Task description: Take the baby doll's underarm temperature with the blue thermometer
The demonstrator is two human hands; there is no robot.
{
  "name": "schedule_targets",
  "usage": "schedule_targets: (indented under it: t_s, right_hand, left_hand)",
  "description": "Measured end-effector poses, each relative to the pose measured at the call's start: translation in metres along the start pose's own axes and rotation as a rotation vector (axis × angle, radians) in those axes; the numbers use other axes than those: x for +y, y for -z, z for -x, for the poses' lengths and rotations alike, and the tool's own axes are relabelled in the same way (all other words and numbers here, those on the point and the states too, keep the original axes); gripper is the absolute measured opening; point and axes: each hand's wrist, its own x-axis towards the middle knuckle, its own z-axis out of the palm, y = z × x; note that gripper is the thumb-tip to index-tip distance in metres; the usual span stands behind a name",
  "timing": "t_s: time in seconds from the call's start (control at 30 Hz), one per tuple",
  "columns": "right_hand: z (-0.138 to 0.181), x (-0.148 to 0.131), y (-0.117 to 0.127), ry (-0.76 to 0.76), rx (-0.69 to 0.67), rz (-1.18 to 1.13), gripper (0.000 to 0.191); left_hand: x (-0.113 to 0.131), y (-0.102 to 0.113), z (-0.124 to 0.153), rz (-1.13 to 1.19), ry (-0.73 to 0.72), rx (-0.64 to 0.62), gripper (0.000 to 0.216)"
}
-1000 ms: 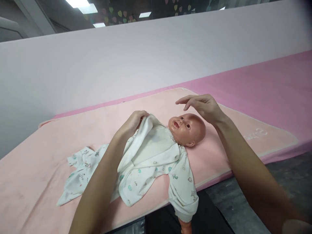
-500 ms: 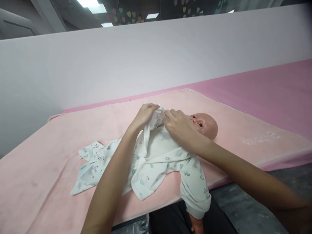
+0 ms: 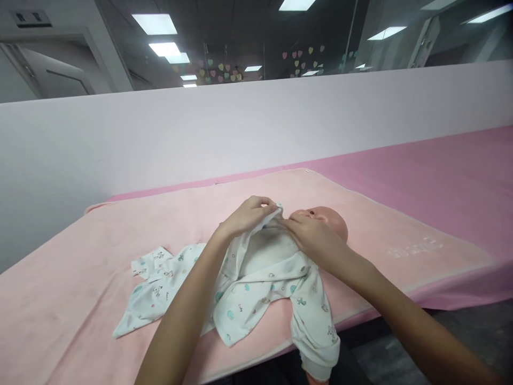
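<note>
A baby doll [image 3: 331,219] lies on its back on a peach towel [image 3: 80,278], its head to the right. It wears a white printed baby shirt [image 3: 246,315], which lies open at the front over a plain white torso. My left hand [image 3: 252,214] pinches the shirt's far edge and lifts it above the doll's chest. Close beside it, my right hand [image 3: 310,235] is closed at the same edge near the doll's neck; its fingertips are partly hidden. One sleeved arm of the doll hangs over the near edge. Printed white trousers [image 3: 154,280] stretch leftward.
Beneath the towel is a pink mat [image 3: 460,171], showing at the right and along the back. A white low wall [image 3: 256,128] runs behind it, with dark glass bearing heart stickers above. My dark-clad lap is under the near edge.
The view has tilted up, showing more glass and ceiling lights. My hands remain at the shirt's far edge, and the right hand has turned flatter over the doll's neck.
</note>
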Motion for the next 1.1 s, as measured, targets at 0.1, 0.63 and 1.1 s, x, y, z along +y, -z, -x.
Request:
schedule_targets:
  t_s: [0.1, 0.63, 1.1]
  right_hand:
    - [0.033, 0.017, 0.038, -0.081, 0.055, -0.177, 0.026]
    - [0.053, 0.002, 0.045, -0.256, 0.200, -0.623, 0.027]
    - [0.151, 0.092, 0.011, -0.470, 0.200, -0.160, 0.030]
  left_hand:
    - [0.002, -0.015, 0.005, -0.128, 0.037, 0.008, 0.031]
    - [-0.031, -0.040, 0.022, 0.260, 0.312, -0.266, 0.044]
    - [-0.022, -0.042, 0.019, 0.138, 0.223, -0.279, 0.040]
